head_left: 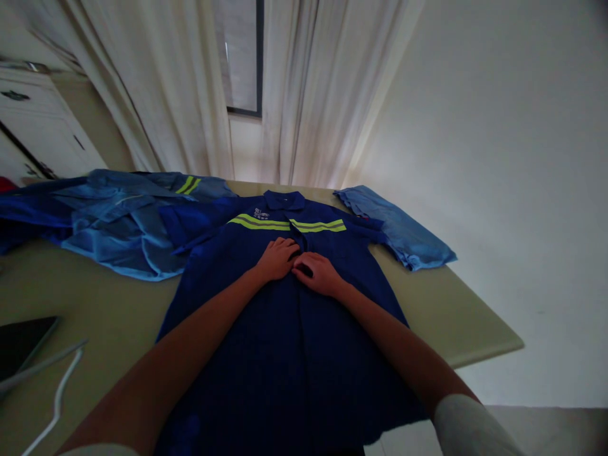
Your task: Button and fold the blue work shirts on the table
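A dark blue short-sleeved work shirt (256,335) lies spread face up, its collar at the far end and a yellow-green reflective band across the chest. White print shows on the chest, left of the front opening. My left hand (278,258) and my right hand (319,272) meet at the front placket, just below the band. Fingers of both hands are bent and pinch the placket edge there, where the fabric gapes a little above them. Whatever button may sit between the fingertips is hidden.
Crumpled blue garments (128,221) lie on the left of the table (104,310). A folded light blue garment (394,225) rests at the right, by the wall. A dark flat device (26,342) and a white cable (59,392) are at the near left. Curtains (180,82) hang behind.
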Tool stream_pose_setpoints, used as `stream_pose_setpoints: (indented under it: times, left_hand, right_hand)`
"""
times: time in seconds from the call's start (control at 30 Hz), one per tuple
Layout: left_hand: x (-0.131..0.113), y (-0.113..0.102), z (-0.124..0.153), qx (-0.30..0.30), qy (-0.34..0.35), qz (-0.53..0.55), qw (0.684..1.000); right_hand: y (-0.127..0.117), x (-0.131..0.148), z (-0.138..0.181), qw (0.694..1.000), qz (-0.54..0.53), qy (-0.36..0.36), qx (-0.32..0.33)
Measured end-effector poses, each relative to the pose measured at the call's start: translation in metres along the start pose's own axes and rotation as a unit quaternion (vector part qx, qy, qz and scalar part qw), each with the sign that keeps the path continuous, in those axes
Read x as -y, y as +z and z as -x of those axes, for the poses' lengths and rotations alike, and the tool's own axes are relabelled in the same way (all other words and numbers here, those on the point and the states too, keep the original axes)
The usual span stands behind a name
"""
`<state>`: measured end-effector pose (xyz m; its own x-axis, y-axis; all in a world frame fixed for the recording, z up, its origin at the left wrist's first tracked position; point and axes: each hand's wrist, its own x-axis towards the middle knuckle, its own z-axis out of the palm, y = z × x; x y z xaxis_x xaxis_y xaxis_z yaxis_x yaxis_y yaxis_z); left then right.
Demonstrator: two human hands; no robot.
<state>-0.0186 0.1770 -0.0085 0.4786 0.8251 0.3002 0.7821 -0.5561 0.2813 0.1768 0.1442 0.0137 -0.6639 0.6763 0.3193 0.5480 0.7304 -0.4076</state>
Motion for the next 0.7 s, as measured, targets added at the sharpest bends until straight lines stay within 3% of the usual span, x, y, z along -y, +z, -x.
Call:
stream_pose_setpoints:
  times: [0.17, 0.27, 0.33, 0.5, 0.7]
  left_hand:
    - [-0.005, -0.005, 0.004, -0.050, 0.017, -0.034, 0.998]
    - [-0.013, -0.009, 0.008, -0.045, 0.066, -0.030, 0.996]
    - [-0.024, -0.009, 0.013, -0.037, 0.048, -0.013, 0.998]
    - [-0.058, -0.002, 0.036, -0.061, -0.172, 0.034, 0.983]
    - [-0.068, 0.000, 0.057, -0.094, -0.185, 0.099, 0.973]
  right_hand:
    - [-0.009, 0.042, 0.024, 0.984, 0.090, 0.135, 0.079]
    - [-0.004, 0.057, 0.033, 0.968, 0.106, 0.220, 0.061]
    - [0.002, 0.063, 0.036, 0.961, 0.108, 0.251, 0.031]
    - [0.014, 0.065, 0.044, 0.963, 0.104, 0.245, -0.044]
    - [0.018, 0.051, 0.048, 0.978, 0.061, 0.191, -0.058]
